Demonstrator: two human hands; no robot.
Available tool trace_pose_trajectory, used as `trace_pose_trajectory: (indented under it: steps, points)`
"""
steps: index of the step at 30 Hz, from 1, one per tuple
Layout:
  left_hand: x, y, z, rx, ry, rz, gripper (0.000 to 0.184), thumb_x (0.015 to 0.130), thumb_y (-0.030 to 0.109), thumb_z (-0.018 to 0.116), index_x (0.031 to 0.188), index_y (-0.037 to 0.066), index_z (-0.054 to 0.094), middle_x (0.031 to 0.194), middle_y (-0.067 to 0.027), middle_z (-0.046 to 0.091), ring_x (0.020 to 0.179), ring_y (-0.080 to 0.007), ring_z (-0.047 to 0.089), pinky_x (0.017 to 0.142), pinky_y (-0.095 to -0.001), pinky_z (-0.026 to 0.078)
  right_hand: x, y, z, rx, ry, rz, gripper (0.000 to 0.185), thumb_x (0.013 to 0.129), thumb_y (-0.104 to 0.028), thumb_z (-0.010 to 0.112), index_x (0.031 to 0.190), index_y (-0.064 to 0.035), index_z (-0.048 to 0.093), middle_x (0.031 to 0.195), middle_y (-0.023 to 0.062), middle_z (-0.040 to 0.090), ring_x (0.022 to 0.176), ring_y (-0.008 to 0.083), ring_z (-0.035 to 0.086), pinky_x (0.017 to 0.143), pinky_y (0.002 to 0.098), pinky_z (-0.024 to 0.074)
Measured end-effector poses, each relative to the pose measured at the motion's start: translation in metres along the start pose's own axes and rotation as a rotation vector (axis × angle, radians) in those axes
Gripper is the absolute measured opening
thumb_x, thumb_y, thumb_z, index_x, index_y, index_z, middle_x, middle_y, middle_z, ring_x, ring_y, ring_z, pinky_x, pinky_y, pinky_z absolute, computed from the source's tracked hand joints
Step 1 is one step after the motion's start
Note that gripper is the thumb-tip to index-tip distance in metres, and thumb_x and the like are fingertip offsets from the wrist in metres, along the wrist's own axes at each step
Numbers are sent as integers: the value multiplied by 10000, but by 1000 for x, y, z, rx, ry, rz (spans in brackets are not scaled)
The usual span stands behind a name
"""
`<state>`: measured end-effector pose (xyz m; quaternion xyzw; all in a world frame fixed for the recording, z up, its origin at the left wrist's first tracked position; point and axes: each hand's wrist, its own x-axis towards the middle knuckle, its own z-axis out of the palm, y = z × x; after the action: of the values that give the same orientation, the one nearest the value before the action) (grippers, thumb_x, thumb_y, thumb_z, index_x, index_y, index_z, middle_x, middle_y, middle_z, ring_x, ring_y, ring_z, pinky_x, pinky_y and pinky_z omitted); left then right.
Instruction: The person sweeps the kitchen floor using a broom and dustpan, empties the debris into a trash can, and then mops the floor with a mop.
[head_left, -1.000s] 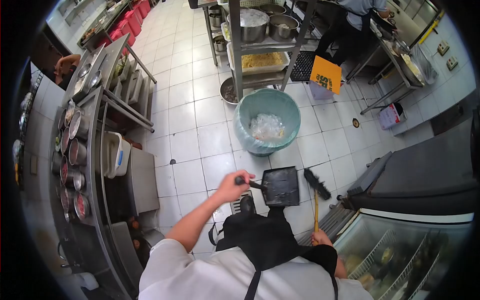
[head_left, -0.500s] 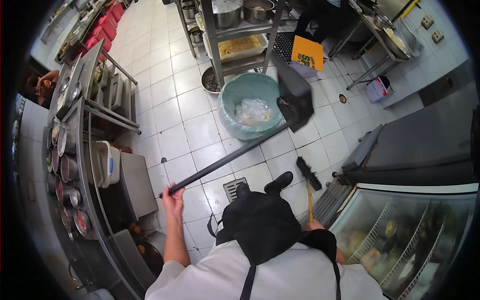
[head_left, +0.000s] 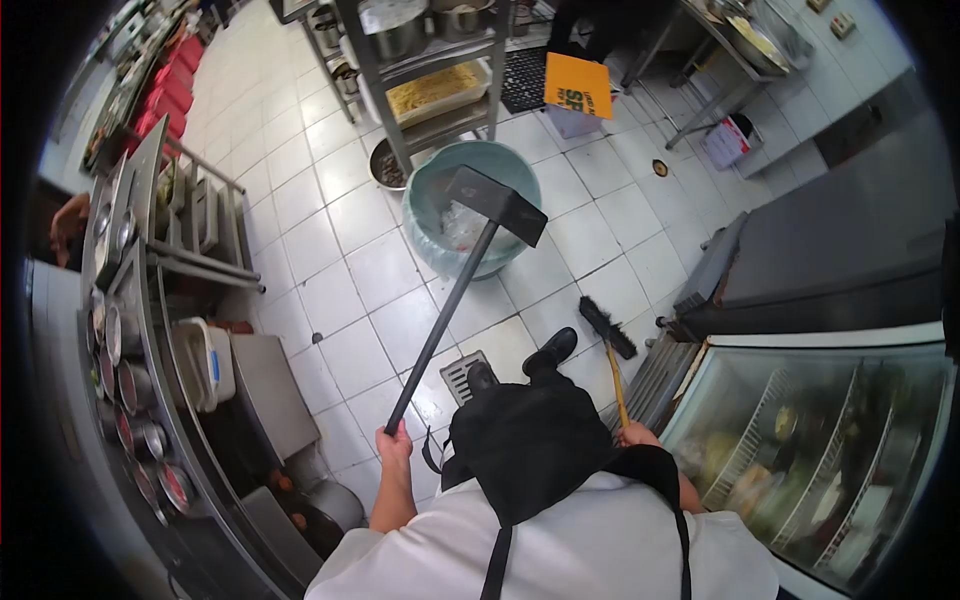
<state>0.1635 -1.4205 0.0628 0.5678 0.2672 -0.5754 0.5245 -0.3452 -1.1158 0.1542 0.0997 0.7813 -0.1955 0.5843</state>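
White square floor tiles (head_left: pixel 340 285), a round bin lined in pale green plastic (head_left: pixel 425 240), and my long-handled black dustpan (head_left: pixel 487 197) across its mouth.
The dustpan's pan covers part of the opening; whether it touches the rim I cannot tell; the black-bristled broom with a yellow stick handle (head_left: pixel 608 328) slants away on my right; my left hand (head_left: pixel 396 445) has its fingers curled closed round the dustpan's handle end; my right hand (head_left: pixel 637 435) is closed round the broom's stick.
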Motion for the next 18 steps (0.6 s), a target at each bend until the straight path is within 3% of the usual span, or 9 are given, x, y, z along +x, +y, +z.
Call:
trace_pose_trajectory:
  steps: [2, 4, 7, 10, 12, 13, 15, 18]
  points:
    - [-4, 12, 9, 37, -101, -6, 278, 950, 166, 409, 994, -92, 502, 973, -173, 618, 883, -298, 654, 839, -402, 583, -4, 7, 2, 28, 48, -31, 118, 827, -21, 525, 938, -51, 495, 636, 54, 492, 507, 161, 476, 445, 330, 397]
    - [-18, 24, 20, 70, -239, -20, 268, 952, 179, 425, 984, -71, 515, 948, -149, 633, 874, -273, 657, 824, -383, 586, -65, -27, 10, -18, 111, -92, 79, 839, -38, 512, 908, -37, 549, 650, 45, 503, 523, 148, 480, 463, 302, 384]
    - [-70, 10, 79, 42, -476, 6, 258, 936, 220, 484, 915, -21, 573, 897, -111, 654, 837, -247, 660, 817, -376, 575, -52, -5, 16, 66, 163, -107, 129, 838, -51, 498, 953, -35, 554, 667, 49, 506, 540, 153, 490, 480, 309, 399]
    - [-130, -41, 172, -90, -570, -73, 278, 922, 267, 519, 851, 13, 608, 970, -122, 661, 946, -281, 640, 956, -490, 484, -34, -1, 16, 164, 219, -184, 166, 814, -16, 522, 974, -32, 559, 700, 58, 535, 575, 170, 524, 511, 316, 423]
    - [-194, -104, 242, 20, -864, -195, 296, 910, 310, 545, 825, 39, 627, 1158, -165, 618, 1143, -354, 543, 1065, -610, 306, -23, -5, 3, 205, 200, -169, 209, 792, 14, 552, 997, -25, 568, 733, 80, 570, 591, 183, 561, 517, 322, 446]
    - [-200, -130, 272, -26, -885, -281, 304, 908, 331, 552, 806, 52, 615, 1322, -206, 514, 1294, -427, 387, 1088, -671, 175, -20, -19, -7, 153, 256, -201, 246, 787, -1, 577, 1032, -28, 568, 770, 104, 592, 624, 197, 588, 548, 337, 465]
    - [-236, -190, 338, -13, -880, -238, 311, 921, 304, 546, 746, 48, 560, 1380, -238, 448, 1330, -483, 314, 1109, -659, 165, -5, -47, -27, 42, 352, -271, 328, 778, -31, 625, 1101, -33, 569, 844, 154, 637, 690, 225, 642, 610, 369, 502]
    - [-265, -271, 420, 240, -1130, -62, 268, 930, 278, 545, 781, 56, 554, 1326, -228, 494, 1285, -484, 377, 1064, -644, 292, 42, -84, -66, 138, 367, -261, 340, 760, -54, 630, 1093, -31, 570, 876, 190, 644, 778, 300, 658, 684, 404, 502]
